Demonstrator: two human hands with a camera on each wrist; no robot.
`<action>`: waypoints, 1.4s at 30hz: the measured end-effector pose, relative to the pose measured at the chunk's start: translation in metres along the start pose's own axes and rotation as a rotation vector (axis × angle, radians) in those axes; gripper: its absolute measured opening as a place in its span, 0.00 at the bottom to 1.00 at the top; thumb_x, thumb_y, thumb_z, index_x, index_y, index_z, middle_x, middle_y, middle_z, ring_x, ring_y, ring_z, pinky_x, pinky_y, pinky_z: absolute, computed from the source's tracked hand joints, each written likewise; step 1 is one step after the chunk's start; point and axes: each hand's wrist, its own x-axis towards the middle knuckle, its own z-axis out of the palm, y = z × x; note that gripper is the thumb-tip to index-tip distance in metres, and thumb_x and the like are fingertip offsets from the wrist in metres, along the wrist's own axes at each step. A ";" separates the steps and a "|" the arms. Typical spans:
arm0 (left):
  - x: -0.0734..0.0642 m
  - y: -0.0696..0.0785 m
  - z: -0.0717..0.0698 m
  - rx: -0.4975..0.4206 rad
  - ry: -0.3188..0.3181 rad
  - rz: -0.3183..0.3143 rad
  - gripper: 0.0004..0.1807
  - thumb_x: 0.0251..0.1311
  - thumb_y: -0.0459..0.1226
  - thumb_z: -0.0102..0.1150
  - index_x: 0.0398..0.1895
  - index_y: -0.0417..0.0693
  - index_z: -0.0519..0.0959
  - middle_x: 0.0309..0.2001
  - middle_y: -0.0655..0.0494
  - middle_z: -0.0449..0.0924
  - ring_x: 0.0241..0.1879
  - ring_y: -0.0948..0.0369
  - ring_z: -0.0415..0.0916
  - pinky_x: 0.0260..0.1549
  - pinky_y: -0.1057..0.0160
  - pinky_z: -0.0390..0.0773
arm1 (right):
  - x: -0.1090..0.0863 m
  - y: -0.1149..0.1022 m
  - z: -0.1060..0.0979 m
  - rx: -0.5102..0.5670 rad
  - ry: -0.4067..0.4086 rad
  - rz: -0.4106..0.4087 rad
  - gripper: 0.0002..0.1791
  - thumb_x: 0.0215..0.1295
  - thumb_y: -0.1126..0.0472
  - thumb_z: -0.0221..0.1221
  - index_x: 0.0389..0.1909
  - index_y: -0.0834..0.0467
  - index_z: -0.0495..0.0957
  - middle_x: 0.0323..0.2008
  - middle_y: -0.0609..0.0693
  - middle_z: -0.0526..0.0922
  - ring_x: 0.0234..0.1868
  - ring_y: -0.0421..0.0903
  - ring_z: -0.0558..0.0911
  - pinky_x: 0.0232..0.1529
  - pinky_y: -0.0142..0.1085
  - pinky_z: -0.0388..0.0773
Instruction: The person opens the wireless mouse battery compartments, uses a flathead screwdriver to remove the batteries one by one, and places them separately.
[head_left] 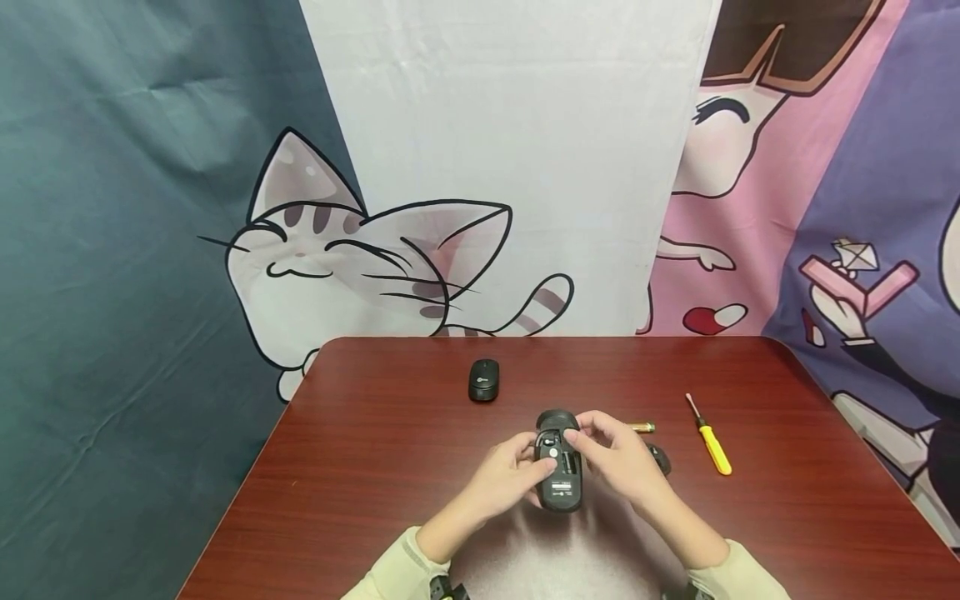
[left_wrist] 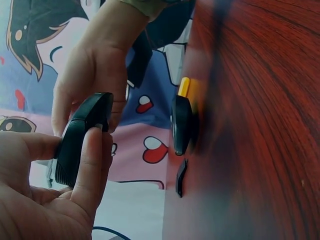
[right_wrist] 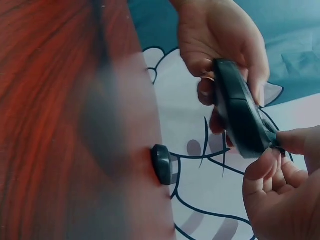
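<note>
A black computer mouse (head_left: 561,492) is held above the table with its underside up and its battery slot uncovered. My left hand (head_left: 510,477) grips it from the left, thumb on the underside. From the other side, my right hand (head_left: 618,458) reaches to its far end. In the right wrist view, the right thumb and fingers pinch a small dark piece (right_wrist: 283,151) at the mouse's edge; its kind is unclear. Another dark mouse (head_left: 660,458) lies partly behind the right hand, near a battery (head_left: 642,427). A thin dark piece (left_wrist: 181,177) rests on the table in the left wrist view.
A third black mouse (head_left: 483,381) stands toward the back of the reddish-brown table (head_left: 360,467). At the right lies a screwdriver (head_left: 714,448) with a yellow handle. A cartoon-printed curtain (head_left: 510,125) hangs behind the table's back edge.
</note>
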 end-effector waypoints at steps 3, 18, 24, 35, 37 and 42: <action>-0.001 0.000 -0.001 0.007 0.006 0.000 0.22 0.67 0.35 0.61 0.61 0.34 0.73 0.45 0.43 0.86 0.30 0.54 0.86 0.23 0.56 0.89 | 0.006 -0.002 -0.002 0.039 -0.023 0.046 0.14 0.69 0.53 0.65 0.45 0.59 0.81 0.28 0.51 0.78 0.25 0.42 0.75 0.21 0.32 0.75; -0.004 -0.011 -0.010 0.072 0.008 -0.031 0.22 0.66 0.37 0.62 0.60 0.35 0.74 0.41 0.49 0.86 0.27 0.60 0.84 0.28 0.40 0.88 | 0.041 0.007 0.002 0.120 -0.046 0.099 0.17 0.69 0.52 0.65 0.43 0.63 0.80 0.24 0.54 0.80 0.23 0.44 0.77 0.23 0.35 0.81; -0.007 -0.017 -0.010 0.084 0.010 -0.041 0.21 0.64 0.37 0.62 0.58 0.36 0.75 0.39 0.49 0.86 0.25 0.60 0.83 0.27 0.39 0.87 | 0.051 0.022 0.011 0.095 -0.052 0.130 0.15 0.69 0.53 0.65 0.41 0.63 0.81 0.23 0.55 0.80 0.23 0.43 0.76 0.23 0.36 0.80; -0.007 -0.019 -0.017 0.103 0.004 -0.041 0.22 0.63 0.36 0.62 0.59 0.36 0.75 0.39 0.49 0.86 0.27 0.59 0.83 0.23 0.52 0.89 | 0.070 0.038 0.030 -0.002 -0.045 0.176 0.09 0.68 0.59 0.64 0.37 0.62 0.82 0.21 0.49 0.80 0.20 0.42 0.76 0.20 0.32 0.76; -0.006 -0.020 -0.018 0.109 0.000 -0.040 0.22 0.64 0.36 0.62 0.59 0.37 0.75 0.39 0.49 0.86 0.27 0.59 0.83 0.23 0.50 0.89 | 0.072 0.039 0.034 -0.002 -0.045 0.187 0.08 0.68 0.60 0.64 0.37 0.63 0.82 0.21 0.49 0.79 0.20 0.42 0.76 0.19 0.31 0.75; -0.008 -0.020 -0.018 0.114 -0.010 -0.048 0.22 0.63 0.36 0.62 0.59 0.37 0.75 0.40 0.49 0.86 0.27 0.60 0.83 0.25 0.47 0.89 | 0.073 0.044 0.041 -0.002 -0.057 0.206 0.08 0.69 0.61 0.63 0.36 0.63 0.81 0.21 0.50 0.79 0.20 0.41 0.76 0.19 0.30 0.75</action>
